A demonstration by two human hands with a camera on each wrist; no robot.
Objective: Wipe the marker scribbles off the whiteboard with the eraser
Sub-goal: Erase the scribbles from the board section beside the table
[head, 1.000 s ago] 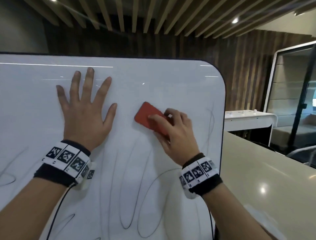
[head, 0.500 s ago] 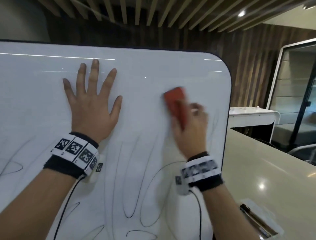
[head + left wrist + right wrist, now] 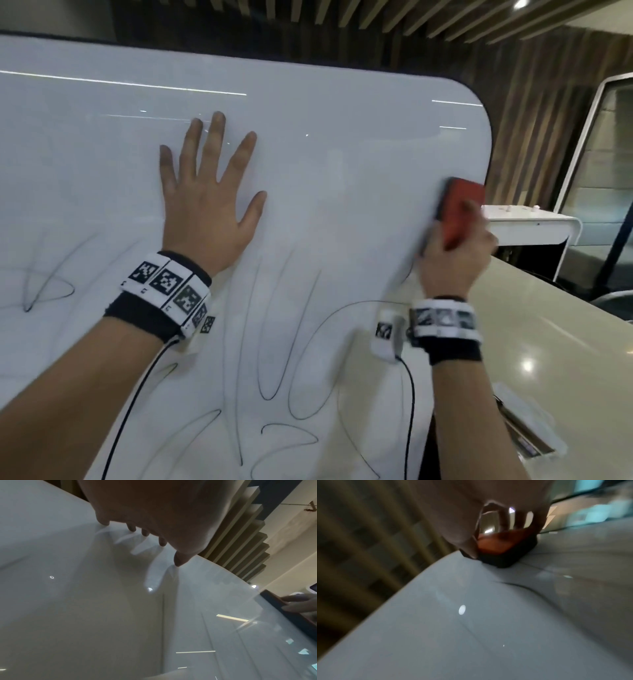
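Observation:
The whiteboard fills most of the head view, its upper part wiped white. Black marker scribbles loop across its lower half, with more scribbles at the left. My left hand lies flat on the board with fingers spread, as the left wrist view confirms with fingertips touching the surface. My right hand grips the red eraser and presses it against the board's right edge. In the right wrist view the eraser has a dark felt underside on the board.
A beige counter runs along the right of the board, with a recessed socket box in its top. A white table stands behind it, before a glass partition and a slatted wooden wall.
My right hand has swept the eraser from the board's middle rightwards to its right edge, turning it upright. The left hand has stayed flat in place. The head view has shifted.

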